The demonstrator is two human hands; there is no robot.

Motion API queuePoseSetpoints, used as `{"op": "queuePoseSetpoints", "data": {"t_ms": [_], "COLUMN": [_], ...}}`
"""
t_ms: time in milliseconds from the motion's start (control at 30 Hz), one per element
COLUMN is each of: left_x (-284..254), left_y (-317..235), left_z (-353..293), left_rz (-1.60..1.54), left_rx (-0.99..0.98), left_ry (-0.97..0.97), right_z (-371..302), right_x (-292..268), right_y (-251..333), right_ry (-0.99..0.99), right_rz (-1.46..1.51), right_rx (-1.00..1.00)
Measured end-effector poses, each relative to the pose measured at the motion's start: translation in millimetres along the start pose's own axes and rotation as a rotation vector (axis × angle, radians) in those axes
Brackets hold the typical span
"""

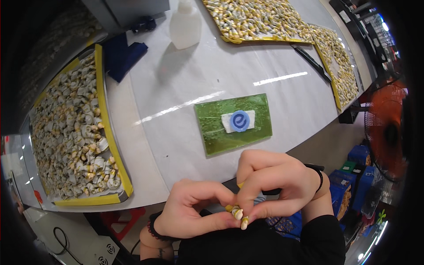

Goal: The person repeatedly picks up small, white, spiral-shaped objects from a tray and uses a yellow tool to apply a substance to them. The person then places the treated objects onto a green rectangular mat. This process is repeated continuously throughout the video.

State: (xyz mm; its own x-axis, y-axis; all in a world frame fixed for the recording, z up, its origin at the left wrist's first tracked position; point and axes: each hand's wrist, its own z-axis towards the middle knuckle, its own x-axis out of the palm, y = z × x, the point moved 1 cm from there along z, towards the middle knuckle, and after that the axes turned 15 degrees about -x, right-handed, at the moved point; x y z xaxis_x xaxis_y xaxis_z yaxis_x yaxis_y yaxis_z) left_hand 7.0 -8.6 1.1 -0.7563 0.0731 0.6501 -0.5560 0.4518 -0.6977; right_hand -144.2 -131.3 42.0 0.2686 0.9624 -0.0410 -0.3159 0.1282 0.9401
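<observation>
Just past the table's near edge, my left hand [194, 212] and my right hand [278, 185] meet fingertip to fingertip. Between them are small white-and-yellow pieces [238, 214], which look like tiny moulded figures; the fingers partly cover them. My left thumb and forefinger pinch at the left side, my right thumb and forefinger at the right. Whether each hand has its own piece or both share one, I cannot tell. Beyond the hands lies a green slab [212, 137] with a white pad [226, 125] and a round blue disc [240, 120] on top.
A yellow-edged tray [126, 185] full of similar pieces stands left; more filled trays [260, 20] [340, 66] lie far right. A black cutter knife [311, 62] rests beside them. A translucent bottle [185, 26] and dark blue cloth [123, 57] sit at the back. An orange fan [386, 128] stands right.
</observation>
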Motion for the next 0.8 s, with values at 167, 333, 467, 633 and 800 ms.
{"op": "queuePoseSetpoints", "data": {"t_ms": [167,333,467,633,800], "left_x": [-12,-21,-98,-208,-265], "left_y": [-37,-110,-181,-284,-300], "left_z": [-38,-118,-121,-92,-46], "left_rz": [0.719,1.377,1.696,1.683,1.993], "left_rx": [0.192,0.308,0.031,0.044,-0.073], "left_ry": [-0.224,-1.286,-1.279,-1.391,-1.458], "right_z": [-11,-28,-41,-48,-69], "right_x": [-2,-4,-8,-10,-11], "right_y": [12,15,12,17,26], "right_ry": [-0.063,-0.165,-0.226,-0.305,-0.418], "right_rz": [-0.088,-0.222,-0.283,-0.354,-0.414], "right_rx": [-0.004,0.01,0.047,0.043,0.082]}}
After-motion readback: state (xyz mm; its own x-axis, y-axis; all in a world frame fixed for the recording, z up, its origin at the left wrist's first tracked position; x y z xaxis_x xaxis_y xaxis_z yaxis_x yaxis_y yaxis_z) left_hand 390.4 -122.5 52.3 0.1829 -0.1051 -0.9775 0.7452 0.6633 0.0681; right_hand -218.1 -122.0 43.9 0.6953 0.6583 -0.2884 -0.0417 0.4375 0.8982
